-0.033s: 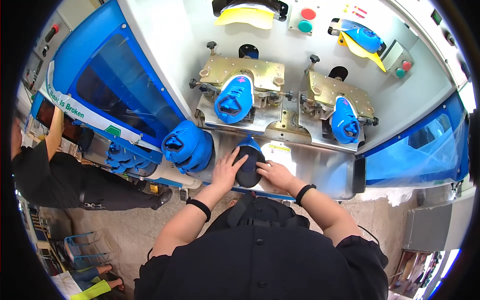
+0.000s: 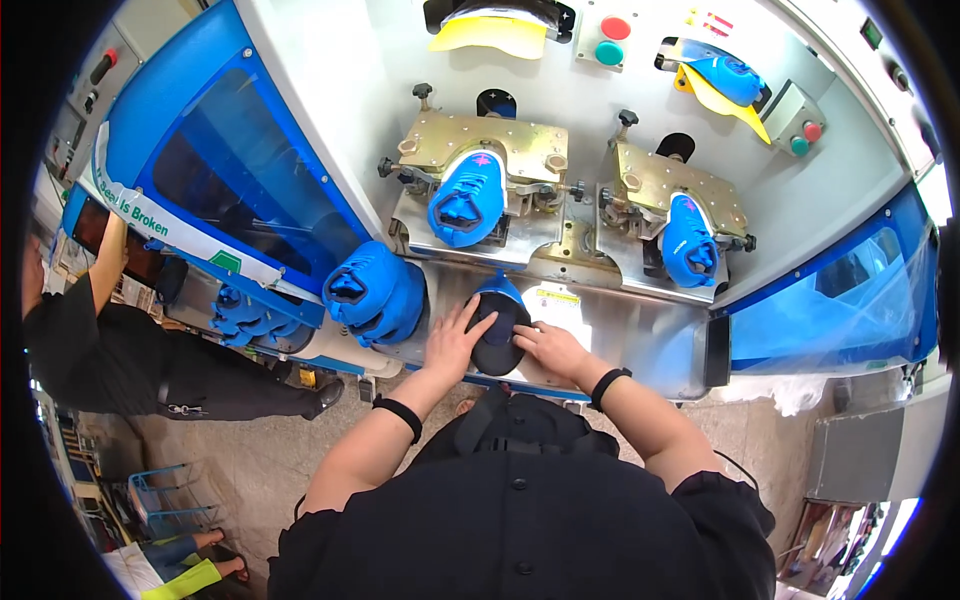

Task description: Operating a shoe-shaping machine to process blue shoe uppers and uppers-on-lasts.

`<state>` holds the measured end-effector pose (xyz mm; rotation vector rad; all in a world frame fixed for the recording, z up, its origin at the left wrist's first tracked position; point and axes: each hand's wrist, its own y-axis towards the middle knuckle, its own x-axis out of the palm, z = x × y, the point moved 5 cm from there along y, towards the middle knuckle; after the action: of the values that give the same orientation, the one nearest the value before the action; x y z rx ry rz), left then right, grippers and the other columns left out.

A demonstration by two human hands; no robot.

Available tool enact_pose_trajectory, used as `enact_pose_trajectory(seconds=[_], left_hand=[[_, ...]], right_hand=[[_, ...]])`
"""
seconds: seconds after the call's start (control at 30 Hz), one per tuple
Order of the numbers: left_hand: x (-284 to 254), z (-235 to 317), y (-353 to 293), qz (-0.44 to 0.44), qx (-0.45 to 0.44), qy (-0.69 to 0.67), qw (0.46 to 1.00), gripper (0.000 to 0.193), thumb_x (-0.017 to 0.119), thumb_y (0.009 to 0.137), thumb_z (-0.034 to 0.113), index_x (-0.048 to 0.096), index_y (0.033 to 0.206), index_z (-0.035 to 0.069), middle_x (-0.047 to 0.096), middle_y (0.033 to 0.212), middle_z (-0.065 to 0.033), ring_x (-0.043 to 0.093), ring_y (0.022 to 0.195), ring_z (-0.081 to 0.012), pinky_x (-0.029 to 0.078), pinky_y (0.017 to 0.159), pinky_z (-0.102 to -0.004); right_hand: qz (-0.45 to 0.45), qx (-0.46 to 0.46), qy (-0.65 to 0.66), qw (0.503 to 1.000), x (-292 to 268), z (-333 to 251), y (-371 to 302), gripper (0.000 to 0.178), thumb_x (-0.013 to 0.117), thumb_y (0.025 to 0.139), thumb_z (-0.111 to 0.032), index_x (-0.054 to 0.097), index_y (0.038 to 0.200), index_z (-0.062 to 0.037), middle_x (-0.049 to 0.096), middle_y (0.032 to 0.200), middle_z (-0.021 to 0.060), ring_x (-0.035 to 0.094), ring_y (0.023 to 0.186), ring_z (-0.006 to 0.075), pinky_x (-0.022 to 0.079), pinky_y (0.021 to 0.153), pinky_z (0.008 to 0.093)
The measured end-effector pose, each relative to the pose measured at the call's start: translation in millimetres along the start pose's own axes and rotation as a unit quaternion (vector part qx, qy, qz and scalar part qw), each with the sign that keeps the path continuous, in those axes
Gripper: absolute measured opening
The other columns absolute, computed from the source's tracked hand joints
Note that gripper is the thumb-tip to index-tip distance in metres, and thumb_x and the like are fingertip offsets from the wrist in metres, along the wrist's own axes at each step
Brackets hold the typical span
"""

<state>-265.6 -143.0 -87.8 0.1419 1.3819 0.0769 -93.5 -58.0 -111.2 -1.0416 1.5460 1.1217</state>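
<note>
The left hand (image 2: 455, 340), half-open with fingers spread, and right hand (image 2: 553, 349), fingers loosely extended, hold 1 dark-and-blue shoe piece (image 2: 496, 350) between them, forearms angled inward. It lies on the metal desk (image 2: 645, 335). Left, at least 2 blue shoes (image 2: 372, 290) are stacked; beyond, 2 brass-coloured plates (image 2: 480, 135) each surround 1 blue upper (image 2: 467, 195).

One handled shoe (image 2: 498, 338), two mounted shoes (image 2: 467, 198), two yellow flaps (image 2: 490, 36) and two wristbands (image 2: 402, 412) show.
</note>
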Motion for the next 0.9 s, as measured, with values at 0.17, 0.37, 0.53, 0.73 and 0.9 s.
enact_pose_trajectory(seconds=[0.17, 0.37, 0.53, 0.73, 0.9], left_hand=[[9, -13, 1, -0.023, -0.039, -0.081, 0.996, 0.076, 0.061, 0.078, -0.001, 0.043, 0.145, 0.031, 0.029, 0.157, -0.0097, 0.041, 0.136, -0.0351, 0.041, 0.106, -0.0510], [-22, -33, 5, -0.153, -0.193, -0.837, 0.488, 0.050, 0.064, 0.093, 0.012, 0.049, 0.139, 0.000, 0.054, 0.139, -0.0094, 0.050, 0.129, -0.0205, 0.037, 0.110, -0.0356], [-92, 5, 35, -0.076, -0.026, -0.912, 0.403, 0.055, 0.062, 0.095, 0.015, 0.039, 0.145, 0.003, 0.055, 0.136, -0.0089, 0.053, 0.125, -0.0201, 0.039, 0.108, -0.0397], [-162, -4, 58, 0.047, 0.020, -0.893, 0.447, 0.044, 0.056, 0.098, 0.009, 0.046, 0.140, 0.011, 0.060, 0.129, -0.0052, 0.057, 0.118, -0.0202, 0.047, 0.101, -0.0365], [-202, 10, 68, 0.117, 0.002, -0.859, 0.498, 0.052, 0.056, 0.100, 0.020, 0.035, 0.147, 0.015, 0.054, 0.135, -0.0095, 0.055, 0.122, -0.0228, 0.045, 0.101, -0.0397]], right_hand=[[0.081, -0.043, 0.071, 0.993, -33, -9, 13, 0.031, 0.065, 0.075, -0.007, 0.061, 0.105, -0.0095, 0.060, 0.101, 0.0049, 0.060, 0.090, 0.0246, 0.053, 0.077, 0.0357], [0.220, 0.196, 0.420, 0.858, -130, 12, 32, 0.011, 0.064, 0.091, -0.011, 0.059, 0.098, -0.0039, 0.061, 0.082, 0.0058, 0.061, 0.071, 0.0195, 0.051, 0.063, 0.0282], [0.218, 0.287, 0.633, 0.685, -181, 24, 48, 0.013, 0.061, 0.096, -0.013, 0.056, 0.105, -0.0044, 0.061, 0.086, 0.0028, 0.058, 0.063, 0.0074, 0.051, 0.052, 0.0222], [0.451, -0.001, 0.074, 0.889, -267, -30, 46, 0.038, 0.079, 0.077, -0.008, 0.060, 0.110, -0.0059, 0.063, 0.104, 0.0075, 0.063, 0.073, 0.0205, 0.053, 0.062, 0.0317], [0.316, -0.038, 0.060, 0.946, -257, -55, 85, 0.042, 0.077, 0.073, -0.007, 0.063, 0.113, -0.0074, 0.063, 0.108, 0.0114, 0.064, 0.089, 0.0311, 0.054, 0.073, 0.0371]])
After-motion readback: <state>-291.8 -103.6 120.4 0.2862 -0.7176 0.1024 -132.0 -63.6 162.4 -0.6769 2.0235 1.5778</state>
